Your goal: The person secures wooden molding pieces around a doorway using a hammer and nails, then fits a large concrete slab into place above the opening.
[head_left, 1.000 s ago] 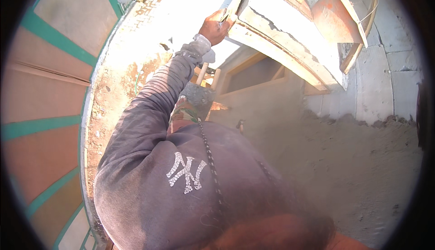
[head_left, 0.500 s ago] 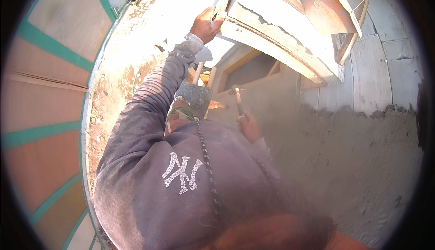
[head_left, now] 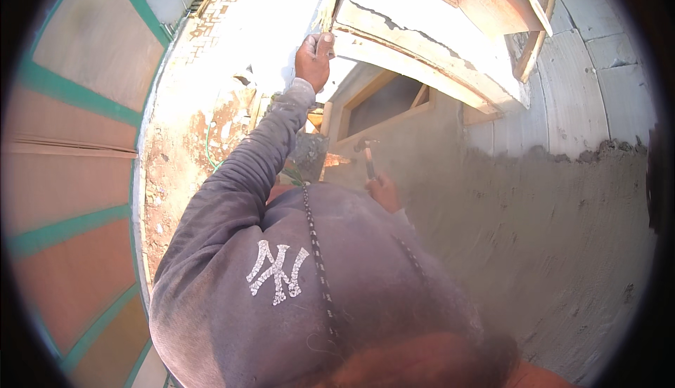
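Note:
My left hand [head_left: 314,62] is raised at the end of my outstretched arm, its fingers closed and its thumb upward. It is by the corner of a pale wooden ledge [head_left: 415,65], just under a splintered light strip [head_left: 326,17]. What the fingers hold, if anything, is hidden in the glare. Lower and to the right, my right hand [head_left: 384,192] is wrapped round the handle of a hammer [head_left: 369,159], whose head points up, apart from the ledge.
A framed opening [head_left: 383,103] lies beneath the ledge. Wet-looking grey plaster [head_left: 534,247] covers the wall at right, below pale panels [head_left: 573,86]. A reddish board [head_left: 492,1] juts out above. Peach panels with green strips [head_left: 70,184] curve along the left.
My left hand has shifted slightly down and left, away from the ledge's corner. My right hand still holds the hammer in nearly the same place. The whole view has shifted a little.

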Demonstrator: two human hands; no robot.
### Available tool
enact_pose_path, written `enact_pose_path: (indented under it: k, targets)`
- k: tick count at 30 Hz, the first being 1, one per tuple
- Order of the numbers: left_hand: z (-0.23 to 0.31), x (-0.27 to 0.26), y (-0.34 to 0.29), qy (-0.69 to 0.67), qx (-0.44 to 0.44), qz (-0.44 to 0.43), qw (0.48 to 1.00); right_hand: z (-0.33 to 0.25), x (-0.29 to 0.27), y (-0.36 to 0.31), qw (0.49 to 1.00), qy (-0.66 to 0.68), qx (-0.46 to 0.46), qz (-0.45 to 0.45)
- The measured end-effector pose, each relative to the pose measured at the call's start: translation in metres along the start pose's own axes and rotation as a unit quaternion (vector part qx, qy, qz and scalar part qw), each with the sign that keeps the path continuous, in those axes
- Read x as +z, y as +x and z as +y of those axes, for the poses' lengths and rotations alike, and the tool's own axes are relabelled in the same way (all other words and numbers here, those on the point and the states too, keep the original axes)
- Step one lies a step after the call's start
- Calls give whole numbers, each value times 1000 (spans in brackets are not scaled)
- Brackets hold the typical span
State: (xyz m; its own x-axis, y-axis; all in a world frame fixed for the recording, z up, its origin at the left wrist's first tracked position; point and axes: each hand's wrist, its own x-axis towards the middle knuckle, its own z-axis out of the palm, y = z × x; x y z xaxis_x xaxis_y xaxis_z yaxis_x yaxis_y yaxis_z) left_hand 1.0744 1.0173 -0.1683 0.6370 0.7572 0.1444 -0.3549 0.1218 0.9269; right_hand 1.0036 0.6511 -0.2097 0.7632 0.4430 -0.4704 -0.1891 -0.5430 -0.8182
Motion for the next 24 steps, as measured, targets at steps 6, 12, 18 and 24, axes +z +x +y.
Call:
enact_pose_path:
  k: [6, 12, 18, 24]
  targets:
    - [-7, -6, 8, -30, 41, -23, 998, 3, -4, -14, 995, 84, 45, 42]
    - [-19, -10, 12, 86, 80, -35, 992, 7, -11, -30, 977, 168, 81, 105]
    - [-7, 1, 7, 69, 56, -22, 996, 38, -9, -34, 952, 223, 40, 203]
    - [-7, -2, 5, 101, 71, -19, 992, 31, -18, -43, 943, 226, 7, 243]
